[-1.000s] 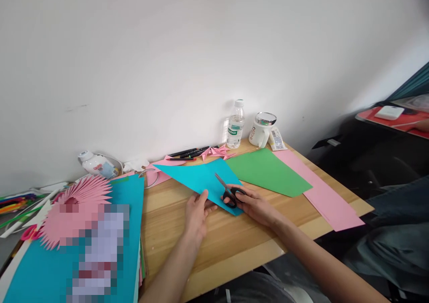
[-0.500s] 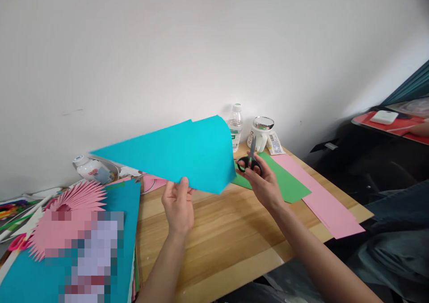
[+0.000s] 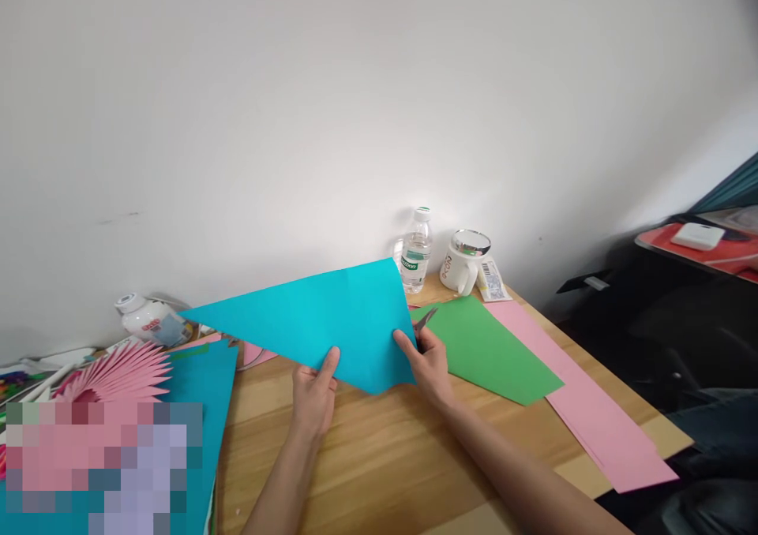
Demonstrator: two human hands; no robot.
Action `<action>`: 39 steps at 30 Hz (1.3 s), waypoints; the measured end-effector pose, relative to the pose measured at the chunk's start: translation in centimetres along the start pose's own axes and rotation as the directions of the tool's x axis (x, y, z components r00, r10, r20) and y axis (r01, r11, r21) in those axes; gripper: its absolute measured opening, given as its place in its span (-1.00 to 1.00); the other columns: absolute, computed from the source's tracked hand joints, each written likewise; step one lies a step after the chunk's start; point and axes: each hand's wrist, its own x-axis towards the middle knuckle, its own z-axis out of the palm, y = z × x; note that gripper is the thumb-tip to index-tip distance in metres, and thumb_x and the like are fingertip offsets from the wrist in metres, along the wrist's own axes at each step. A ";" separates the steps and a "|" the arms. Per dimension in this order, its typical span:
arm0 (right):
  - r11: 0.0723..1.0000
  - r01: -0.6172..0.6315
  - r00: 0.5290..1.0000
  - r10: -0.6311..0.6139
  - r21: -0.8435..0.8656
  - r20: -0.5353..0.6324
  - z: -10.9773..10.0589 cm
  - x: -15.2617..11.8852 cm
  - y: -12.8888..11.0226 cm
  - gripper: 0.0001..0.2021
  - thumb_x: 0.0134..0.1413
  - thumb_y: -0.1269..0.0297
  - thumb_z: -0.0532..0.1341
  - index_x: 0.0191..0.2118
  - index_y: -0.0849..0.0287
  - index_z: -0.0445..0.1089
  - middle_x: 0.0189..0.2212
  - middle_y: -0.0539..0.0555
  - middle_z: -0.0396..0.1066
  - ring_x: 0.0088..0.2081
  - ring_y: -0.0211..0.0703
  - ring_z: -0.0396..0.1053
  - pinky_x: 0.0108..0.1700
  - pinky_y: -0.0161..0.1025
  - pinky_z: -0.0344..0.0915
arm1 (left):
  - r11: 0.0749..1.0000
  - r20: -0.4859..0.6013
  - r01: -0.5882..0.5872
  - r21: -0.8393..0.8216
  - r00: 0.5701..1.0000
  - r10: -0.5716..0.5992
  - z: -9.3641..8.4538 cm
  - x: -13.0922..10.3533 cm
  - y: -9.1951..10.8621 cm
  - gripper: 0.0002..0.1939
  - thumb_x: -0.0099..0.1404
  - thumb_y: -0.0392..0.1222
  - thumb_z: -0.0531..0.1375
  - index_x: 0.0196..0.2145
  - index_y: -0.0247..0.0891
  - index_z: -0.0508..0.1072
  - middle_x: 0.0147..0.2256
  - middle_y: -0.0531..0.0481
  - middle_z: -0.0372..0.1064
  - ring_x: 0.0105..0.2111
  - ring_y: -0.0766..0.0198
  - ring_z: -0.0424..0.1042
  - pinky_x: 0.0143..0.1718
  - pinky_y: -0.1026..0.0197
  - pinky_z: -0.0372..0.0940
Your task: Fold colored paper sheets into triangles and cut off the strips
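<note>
A folded, pointed sheet of blue paper (image 3: 320,314) is held up over the wooden table (image 3: 355,464). My left hand (image 3: 317,393) pinches its lower edge, thumb on the front. At the paper's right edge, my right hand (image 3: 426,361) has its thumb on the front and its other fingers behind, closed on the edge. The scissors (image 3: 426,319) are in that same hand; only part of the blades shows above the fingers, and the handles are hidden. Behind this hand lies a green paper piece (image 3: 491,353).
Pink strips (image 3: 592,409) lie along the table's right side. A water bottle (image 3: 416,255), a lidded white mug (image 3: 465,263) and a small packet (image 3: 493,280) stand by the wall. At left are a white bottle (image 3: 151,319), blue sheets (image 3: 219,385) and a pleated pink fan (image 3: 127,373).
The blue paper has come down lower in view. My right hand has moved left and down onto its right edge, and the scissors, upright before, are now mostly hidden behind the hand and paper.
</note>
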 end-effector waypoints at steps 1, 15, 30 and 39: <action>1.000 -0.006 1.000 0.006 -0.008 -0.003 0.0 -0.1 0.2 -0.64 -0.06 -0.03 0.20 -0.52 0.19 0.19 -0.61 -0.07 0.01 -0.52 -0.31 -0.05 -0.51 -0.33 0.02 | 1.000 -0.011 0.002 0.012 1.000 -0.002 -0.1 0.1 -0.1 -0.58 -0.26 -0.04 0.41 -0.72 -0.28 0.24 -0.71 0.14 0.18 -0.67 0.44 0.13 -0.64 0.31 0.03; 0.999 -0.015 0.999 0.013 -0.050 -0.044 0.2 0.0 1.9 -0.57 0.01 0.00 0.15 -0.58 0.11 -0.08 -0.60 -0.10 -0.18 -0.53 -0.33 -0.17 -0.54 -0.33 -0.09 | 0.943 0.091 0.031 0.333 0.994 -0.065 -1.3 0.6 -2.5 -0.57 -0.14 0.05 0.34 -0.83 -0.29 0.30 -0.79 -0.01 0.25 -0.69 0.25 0.32 -0.64 0.28 0.15; 0.979 0.140 0.990 -0.142 -0.146 -0.006 0.1 0.7 2.2 -0.64 0.11 -0.02 0.04 -0.40 0.17 0.36 -0.51 0.04 0.30 -0.36 -0.11 0.25 -0.32 -0.24 0.19 | 0.921 0.090 -0.159 0.356 0.987 0.136 -1.5 1.2 -4.3 -0.48 0.10 0.14 0.17 -0.82 -0.25 0.25 -0.79 -0.02 0.30 -0.72 0.22 0.36 -0.61 0.27 0.22; 0.914 0.281 0.960 -0.269 -0.293 0.082 -0.5 1.1 2.4 -0.60 0.12 0.15 0.09 0.06 0.14 0.27 -0.29 0.07 0.34 -0.35 -0.19 0.27 -0.28 -0.22 0.26 | 0.916 -0.013 -0.220 0.335 0.971 0.238 -1.7 1.4 -4.7 -0.51 0.16 0.14 0.10 -0.66 -0.33 0.46 -0.59 -0.13 0.48 -0.55 0.14 0.48 -0.36 0.18 0.35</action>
